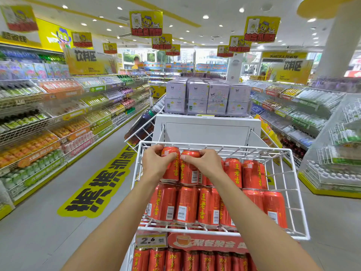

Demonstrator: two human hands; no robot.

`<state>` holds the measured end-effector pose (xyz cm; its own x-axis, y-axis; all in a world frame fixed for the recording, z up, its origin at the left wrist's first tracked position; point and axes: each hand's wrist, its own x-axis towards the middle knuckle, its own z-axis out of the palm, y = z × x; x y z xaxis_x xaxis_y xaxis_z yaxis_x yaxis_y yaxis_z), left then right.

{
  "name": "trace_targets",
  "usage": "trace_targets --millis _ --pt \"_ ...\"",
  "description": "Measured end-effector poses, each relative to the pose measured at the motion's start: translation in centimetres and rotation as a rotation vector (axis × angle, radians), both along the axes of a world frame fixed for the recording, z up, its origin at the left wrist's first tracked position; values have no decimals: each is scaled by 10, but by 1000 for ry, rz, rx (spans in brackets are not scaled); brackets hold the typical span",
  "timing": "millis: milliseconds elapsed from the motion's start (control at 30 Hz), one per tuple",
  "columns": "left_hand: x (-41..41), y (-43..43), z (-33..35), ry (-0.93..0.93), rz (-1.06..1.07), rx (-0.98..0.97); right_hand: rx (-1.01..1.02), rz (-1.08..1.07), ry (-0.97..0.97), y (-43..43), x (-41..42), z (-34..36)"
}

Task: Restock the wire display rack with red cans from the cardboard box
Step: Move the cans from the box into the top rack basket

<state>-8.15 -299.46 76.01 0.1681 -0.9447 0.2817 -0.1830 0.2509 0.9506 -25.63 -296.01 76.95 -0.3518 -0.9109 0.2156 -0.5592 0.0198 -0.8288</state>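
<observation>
A white wire display rack point(297, 192) stands right in front of me, its top basket stacked with red cans point(208, 208) in two layers. My left hand point(156, 163) grips one upright red can point(172, 169) at the upper layer's left end. Beside it, my right hand point(205, 163) grips a second red can point(190, 173); the two cans touch. Both sit on top of the lower layer. No cardboard box is in view.
A lower rack tier holds more red cans point(175, 261) behind a price tag point(151, 240). Behind the rack is a white stand point(207, 128) topped with purple boxes point(207, 98). Drink shelves line both aisles; a yellow floor sticker point(97, 184) lies left.
</observation>
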Motion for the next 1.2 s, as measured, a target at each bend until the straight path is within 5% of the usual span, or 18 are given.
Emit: trace_targets --millis 233,700,1200 --pt "7 -7 -25 13 17 -27 13 5 13 -22 7 -15" --pt "1 -14 -24 -265 11 -72 -88 -83 190 -12 -6 -27" --pt "17 -14 -27 -172 19 -75 -81 67 128 -18 1 -24"
